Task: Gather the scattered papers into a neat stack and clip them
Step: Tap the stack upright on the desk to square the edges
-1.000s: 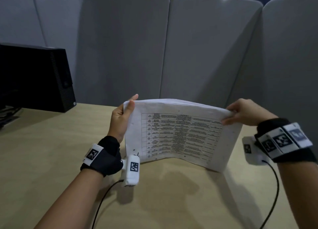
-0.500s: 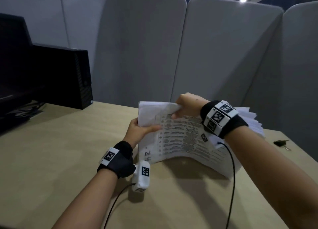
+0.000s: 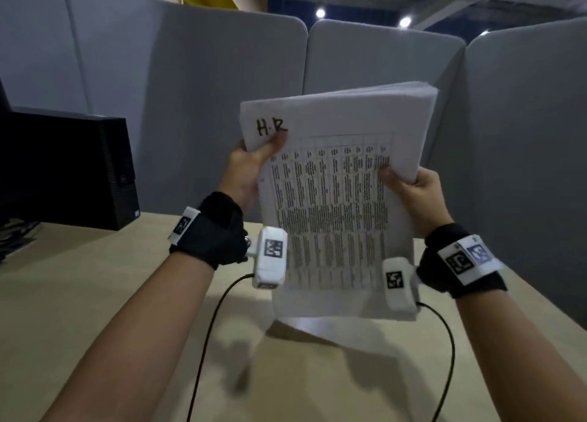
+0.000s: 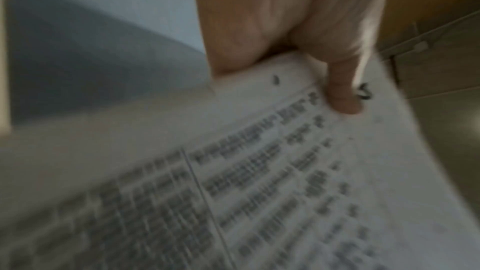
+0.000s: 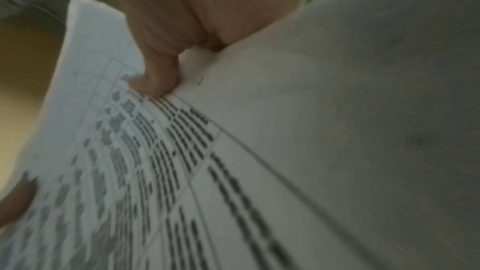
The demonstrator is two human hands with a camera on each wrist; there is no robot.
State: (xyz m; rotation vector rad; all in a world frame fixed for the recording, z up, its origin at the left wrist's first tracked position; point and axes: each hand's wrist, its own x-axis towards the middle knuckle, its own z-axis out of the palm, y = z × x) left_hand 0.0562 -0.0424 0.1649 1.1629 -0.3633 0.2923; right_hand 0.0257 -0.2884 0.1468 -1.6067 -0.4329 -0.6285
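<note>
- Stack of papers (image 3: 336, 199) is now turned upright and lifted off the counter (image 3: 95, 294).
- Left hand (image 3: 247, 170) and right hand (image 3: 413, 196) fingers pinch its side edges.
- Squaring step, I'd say; next: tap it level, find a clip.

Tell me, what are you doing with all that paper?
A person is holding a stack of papers upright over the wooden desk. The left hand grips its left edge, thumb pressed just under the handwritten "H-R", and the right hand grips the right edge. The sheets look gathered together, but no clip is on them yet. A black computer case stands to the left.
</note>
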